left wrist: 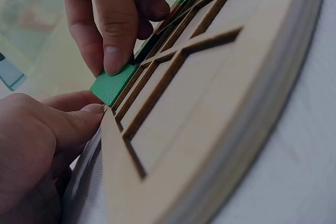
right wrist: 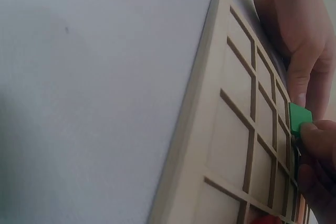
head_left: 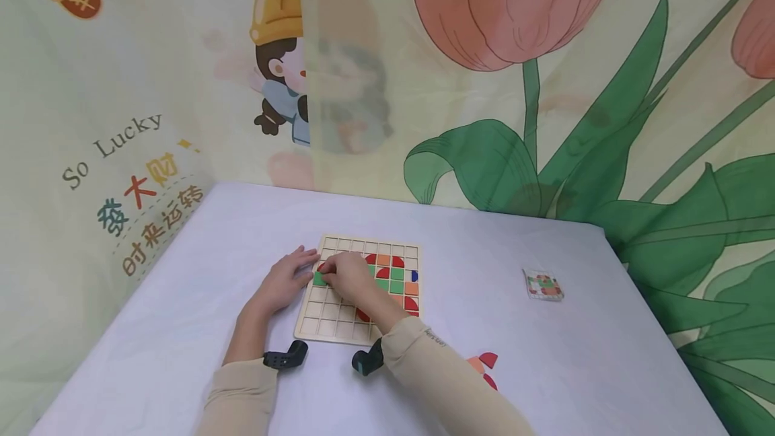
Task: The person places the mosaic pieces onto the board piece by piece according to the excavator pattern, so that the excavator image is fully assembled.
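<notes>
1. My right hand (head_left: 346, 276) pinches a green square tile (left wrist: 112, 84) between thumb and fingertips (left wrist: 114, 60). The tile sits tilted at the left edge of the wooden grid board (head_left: 339, 328), half over a cell and not yet seated flat.
2. My left hand (head_left: 283, 282) lies with relaxed fingers against the board's left rim, touching the wood and holding nothing. It seems to steady the board on the tabletop (head_left: 181, 328).
3. The tile looks thin, stiff and light, with smooth painted faces. I judge it apt to slip, so holding it by its edges suits it best.
4. The board looks rigid and light, likely to slide on the cloth unless braced.
5. Other coloured tiles (head_left: 396, 281) already fill cells to the right. A small pattern card (head_left: 543, 284) lies well apart, and loose red pieces (head_left: 484, 365) lie beside my right sleeve.
</notes>
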